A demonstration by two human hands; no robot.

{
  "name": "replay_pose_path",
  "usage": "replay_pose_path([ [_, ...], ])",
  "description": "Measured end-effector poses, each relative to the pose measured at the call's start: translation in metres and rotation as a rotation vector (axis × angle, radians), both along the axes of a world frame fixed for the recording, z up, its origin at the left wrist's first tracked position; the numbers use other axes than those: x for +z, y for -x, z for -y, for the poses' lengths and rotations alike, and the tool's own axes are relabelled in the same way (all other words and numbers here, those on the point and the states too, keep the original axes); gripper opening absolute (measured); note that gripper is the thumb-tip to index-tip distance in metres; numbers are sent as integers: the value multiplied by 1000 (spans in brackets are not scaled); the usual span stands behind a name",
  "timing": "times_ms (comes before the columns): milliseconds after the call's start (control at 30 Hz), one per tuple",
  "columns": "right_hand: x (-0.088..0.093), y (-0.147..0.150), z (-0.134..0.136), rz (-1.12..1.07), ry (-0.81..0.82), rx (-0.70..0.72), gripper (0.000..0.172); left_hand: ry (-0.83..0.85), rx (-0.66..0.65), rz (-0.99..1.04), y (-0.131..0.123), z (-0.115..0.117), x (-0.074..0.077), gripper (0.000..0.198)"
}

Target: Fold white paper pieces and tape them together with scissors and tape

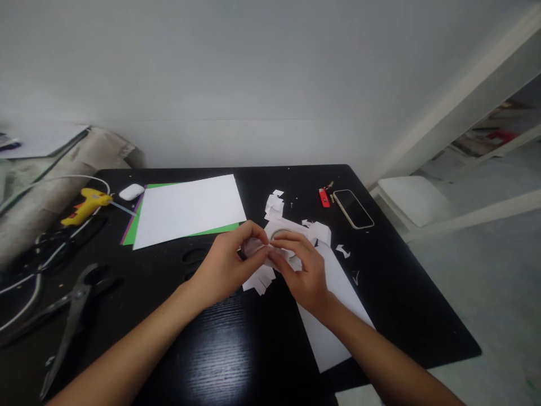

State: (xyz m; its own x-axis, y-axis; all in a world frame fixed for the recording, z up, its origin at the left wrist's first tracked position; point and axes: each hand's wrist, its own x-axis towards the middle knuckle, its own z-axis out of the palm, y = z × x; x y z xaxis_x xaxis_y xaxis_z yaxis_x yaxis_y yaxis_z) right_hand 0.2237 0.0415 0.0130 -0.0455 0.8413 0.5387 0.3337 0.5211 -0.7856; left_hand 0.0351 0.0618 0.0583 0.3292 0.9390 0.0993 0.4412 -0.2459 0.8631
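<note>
Close together over the middle of the table, my left hand (232, 254) and my right hand (302, 268) pinch a small curved piece of white paper (252, 246). Thumbs and fingertips of both hands meet at its edge, and they hide part of it. Just behind my right fingers shows a round, ring-like rim (279, 232), partly covered. Cut strips of white paper (260, 280) lie below the hands. A white sheet (327, 332) extends under my right wrist, with folded paper scraps (320, 233) at its far end.
White, green and purple sheets (190, 208) lie left of centre. Further left are a yellow glue gun (87, 206), a white case (131, 192), cables and large pliers (78, 304). A red lighter (324, 198) and a phone (353, 208) rest at right on the black table (406, 293).
</note>
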Motion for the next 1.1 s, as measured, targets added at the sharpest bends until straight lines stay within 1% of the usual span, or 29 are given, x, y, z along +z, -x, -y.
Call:
replay_pose_path([
  [67, 0, -1, -1, -43, 47, 34, 10, -16, -7, 0, 0, 0, 0, 8],
  [167, 1, -1, -3, -131, 204, 92, 6, -30, -7, -11, 1, -1, 1, 8],
  [233, 1, -1, -4, -170, 299, 118, 11, -39, -12, -15, 1, -2, 2, 9],
  [333, 2, -4, -8, -173, 323, 124, 15, -75, -11, -20, 2, -3, 3, 13],
  [400, 3, -9, -16, -134, 295, 60, 14, -125, 8, -25, 5, -3, 4, 26],
  [467, 6, -19, -29, -57, 239, -86, 12, -164, 54, -37, 13, -5, 4, 42],
  [500, 8, -26, -38, 0, 186, -161, 11, -167, 80, -47, 17, -5, 3, 45],
  [533, 9, -32, -47, 61, 129, -230, 11, -163, 106, -61, 23, -5, 1, 44],
  [600, 11, -46, -68, 160, 39, -333, 11, -147, 131, -81, 35, -5, -5, 32],
  [667, 10, -56, -86, 213, 27, -356, 11, -123, 143, -97, 47, -2, -15, 23],
  [733, 5, -61, -99, 255, 48, -351, 12, -95, 167, -126, 59, 3, -26, 21],
  [800, -2, -61, -104, 292, 87, -347, 20, -87, 187, -172, 69, 8, -37, 21],
  [867, -8, -57, -100, 305, 109, -352, 28, -106, 206, -227, 78, 12, -45, 20],
  [933, -12, -51, -88, 326, 140, -305, 29, -138, 205, -303, 84, 13, -49, 19],
  [1033, -13, -44, -64, 498, 267, -18, 35, -209, 149, -434, 89, 13, -51, 21],
  [1100, -13, -42, -51, 623, 356, 72, 52, -246, 98, -516, 89, 12, -52, 24],
])
